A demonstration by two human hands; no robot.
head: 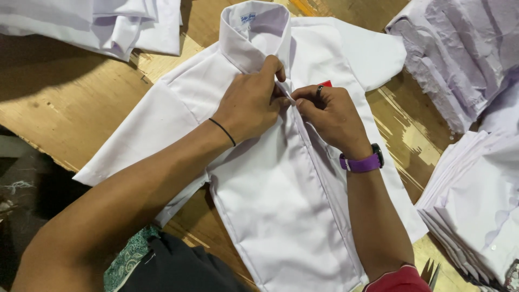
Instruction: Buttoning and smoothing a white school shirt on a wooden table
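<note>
A white short-sleeved shirt lies flat, front up, on a wooden table, its collar pointing away from me. My left hand pinches the front placket just below the collar; a thin black band circles that wrist. My right hand grips the same placket edge from the other side, fingertips touching those of the left hand. It wears a ring and a purple-strapped watch. A small red tag shows just behind the right hand's fingers.
A stack of folded white shirts sits at the right edge. Crumpled white garments lie at the top right, and more white cloth at the top left. Scissor tips show near the bottom right.
</note>
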